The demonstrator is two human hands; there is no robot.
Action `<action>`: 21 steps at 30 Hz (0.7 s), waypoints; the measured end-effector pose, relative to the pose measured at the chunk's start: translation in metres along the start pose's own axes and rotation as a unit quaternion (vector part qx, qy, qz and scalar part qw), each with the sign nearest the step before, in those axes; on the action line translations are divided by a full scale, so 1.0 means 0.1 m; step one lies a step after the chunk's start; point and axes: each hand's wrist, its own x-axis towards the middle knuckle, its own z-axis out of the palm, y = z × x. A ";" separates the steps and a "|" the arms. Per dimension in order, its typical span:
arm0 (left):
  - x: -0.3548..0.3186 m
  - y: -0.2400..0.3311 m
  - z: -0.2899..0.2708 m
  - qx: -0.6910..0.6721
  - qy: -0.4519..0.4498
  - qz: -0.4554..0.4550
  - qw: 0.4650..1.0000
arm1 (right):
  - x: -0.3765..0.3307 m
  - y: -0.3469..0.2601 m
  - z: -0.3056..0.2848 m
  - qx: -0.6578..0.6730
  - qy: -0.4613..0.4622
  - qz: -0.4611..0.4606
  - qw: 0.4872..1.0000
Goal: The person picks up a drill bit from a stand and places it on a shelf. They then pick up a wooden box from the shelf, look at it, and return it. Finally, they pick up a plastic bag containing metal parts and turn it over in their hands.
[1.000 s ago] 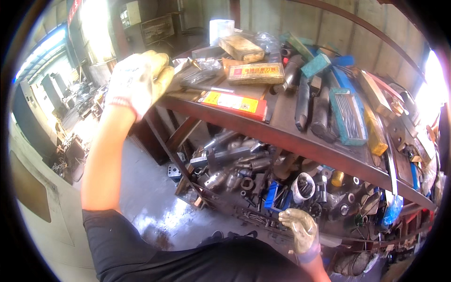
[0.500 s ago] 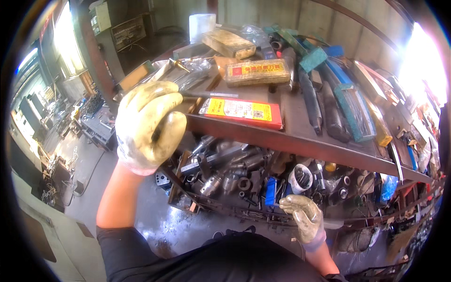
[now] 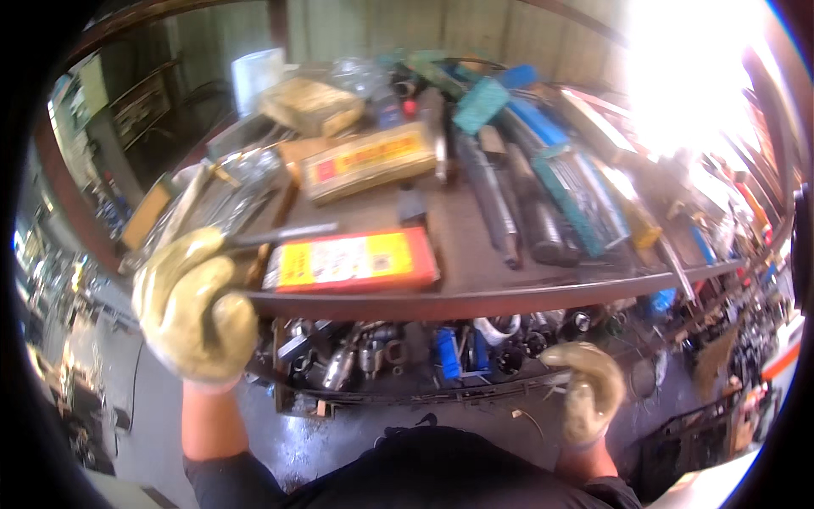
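Note:
My left hand, in a cream-coloured work glove, is at the left front corner of a metal shelf. Its fingers are curled in, and what lies inside them is hidden. A thin metal rod runs rightward from behind those fingers, above a red and yellow flat box near the shelf's front edge. I cannot tell whether the hand grips the rod. Lower right, my right hand, gloved too, hangs in front of the lower shelf. Its fingers are loosely bent, apart from the thumb, with nothing seen in them.
Behind the red box lies a worn yellowish box. Dark tapered tool shanks and a teal case fill the shelf's right part. Metal tool holders and a blue holder crowd the lower shelf. Bright light glares at the upper right.
The view has turned rightward, so the shelf appears further left and lower. My left hand stays at the shelf corner beside the rod. My right hand's fingers are more bent.

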 end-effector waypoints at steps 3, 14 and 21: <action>-0.02 0.00 -0.03 -0.004 -0.007 -0.008 1.000 | 0.26 -0.13 -0.13 -0.076 0.138 -0.193 0.969; -0.14 -0.04 0.02 0.006 -0.012 -0.013 1.000 | 0.52 -0.08 -0.88 -0.353 0.276 -0.305 0.840; -0.19 -0.10 0.06 0.029 0.003 0.001 1.000 | 0.71 -0.09 -1.01 -0.386 0.262 -0.250 0.848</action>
